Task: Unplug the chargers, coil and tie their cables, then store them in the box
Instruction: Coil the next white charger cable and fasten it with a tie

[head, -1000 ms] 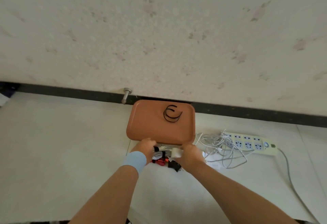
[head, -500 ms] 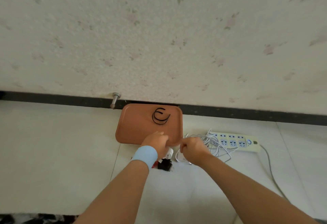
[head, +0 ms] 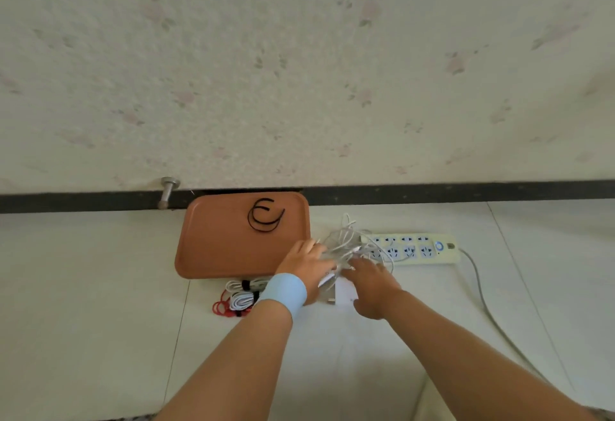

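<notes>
Roughly midway, by my reading. The sockets of the power strip point(head: 416, 249) that show are all empty, so the unplugging looks done, though its left end is hidden under cable.

Some coiling and tying is done too. Two white bundles point(head: 241, 297) with black bands and a red coil point(head: 221, 306) lie on the floor point(head: 83, 287), just at the near edge of the box point(head: 226, 247). They are outside it, so none is stored yet. The box is a shallow orange one at the floor's far edge, against the skirting. It holds only a few loose black ties point(head: 264, 219), near its far right corner.

What is left is the loose white tangle point(head: 342, 241), lying between the box's right edge and the strip and partly over the strip's left end. Both hands are at it.

- **Left hand** point(head: 304, 264): it reaches in from the box side, fingers forward among the strands. I cannot tell whether it pinches any.
- **Right hand** point(head: 371, 282): it lies knuckles up just beside the left, fingertips at the tangle's near side. Its grip is hidden, so I cannot tell that either.

A white charger point(head: 346, 294) lies on the floor between the two wrists.

The tangle has yet to be sorted, coiled and tied, probably with the ties in the box. Then every bundle has to go into the box.
</notes>
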